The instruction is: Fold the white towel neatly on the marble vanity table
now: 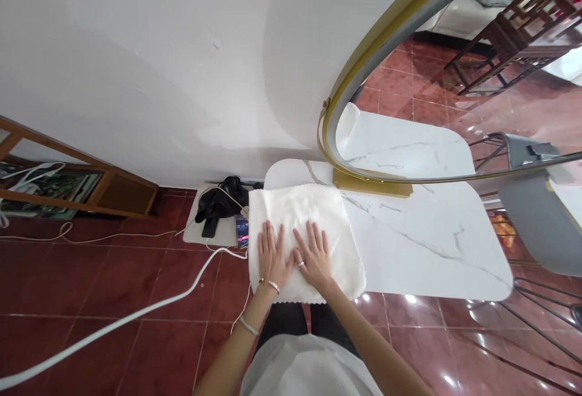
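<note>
A white cloth (300,205) with a scalloped edge lies spread over the left end of a white marble-patterned table (422,250). My left hand (275,256) rests flat on the cloth, fingers stretched forward, with bracelets on the wrist. Beside it my right hand (315,258) also lies flat on the cloth, its fingers spread and a ring on one of them. The two thumbs are close together near the cloth's middle. Neither hand grips anything. The cloth's front edge hangs at the table's near side, close to my body.
A gold-rimmed mirror (334,90) stands on a gold base (373,184) at the table's back. Left of the table, a black bag (222,199) and phones sit on a low pale surface (193,232). A white cable (159,306) crosses the red tiles. A grey chair (527,220) stands right.
</note>
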Demonstrator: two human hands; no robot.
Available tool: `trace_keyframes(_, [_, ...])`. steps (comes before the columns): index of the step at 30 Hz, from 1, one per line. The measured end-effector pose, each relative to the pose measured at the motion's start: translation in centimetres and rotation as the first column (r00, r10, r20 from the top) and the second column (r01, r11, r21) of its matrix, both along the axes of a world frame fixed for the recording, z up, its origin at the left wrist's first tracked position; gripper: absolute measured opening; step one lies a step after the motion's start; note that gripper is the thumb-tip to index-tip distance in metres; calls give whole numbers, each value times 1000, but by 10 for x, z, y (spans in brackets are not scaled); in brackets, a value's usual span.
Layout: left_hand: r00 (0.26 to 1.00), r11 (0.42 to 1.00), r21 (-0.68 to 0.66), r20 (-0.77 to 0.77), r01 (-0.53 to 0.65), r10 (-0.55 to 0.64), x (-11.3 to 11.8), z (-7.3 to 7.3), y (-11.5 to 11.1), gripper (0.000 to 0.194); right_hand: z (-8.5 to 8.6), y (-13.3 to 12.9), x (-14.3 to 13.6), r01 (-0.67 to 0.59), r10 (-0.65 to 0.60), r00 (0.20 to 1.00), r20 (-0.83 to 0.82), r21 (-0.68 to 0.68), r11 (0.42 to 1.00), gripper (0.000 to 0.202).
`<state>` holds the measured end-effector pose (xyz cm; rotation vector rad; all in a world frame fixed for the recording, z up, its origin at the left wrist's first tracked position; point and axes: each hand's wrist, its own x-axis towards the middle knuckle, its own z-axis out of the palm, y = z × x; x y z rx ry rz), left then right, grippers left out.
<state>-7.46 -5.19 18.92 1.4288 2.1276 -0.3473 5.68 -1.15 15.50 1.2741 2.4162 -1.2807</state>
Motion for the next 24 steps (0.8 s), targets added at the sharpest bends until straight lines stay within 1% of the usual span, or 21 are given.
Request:
trace_keyframes(2, [999,999,-7,17,31,-31,7,5,-4,72,10,-8,9,11,-11,999,32,1,1000,54])
trace_keyframes(5, [998,998,-14,36,55,-55,24,9,-7,73,17,-15,27,44,-45,996,74,15,999,54])
trace_keyframes(10, [995,998,-29,80,56,-53,57,9,0,70,17,-16,57,81,-83,987,134,28,996,57])
trace_keyframes(13, [993,996,-75,109,43,-34,67,6,8,71,14,-13,65,90,-91,981,169,15,996,55])
trace_keyframes(16, [990,995,-103,141,15,0,65,1,15,69,9,-10,62,102,-103,975,197,12,995,55])
trace_keyframes(19, [988,994,-108,152,-19,35,55,-7,21,65,1,-4,52,115,-117,970,213,21,993,54])
trace_keyframes(24, [987,995,-90,146,-49,62,30,-31,41,57,-25,15,27,124,-128,969,211,31,992,52])
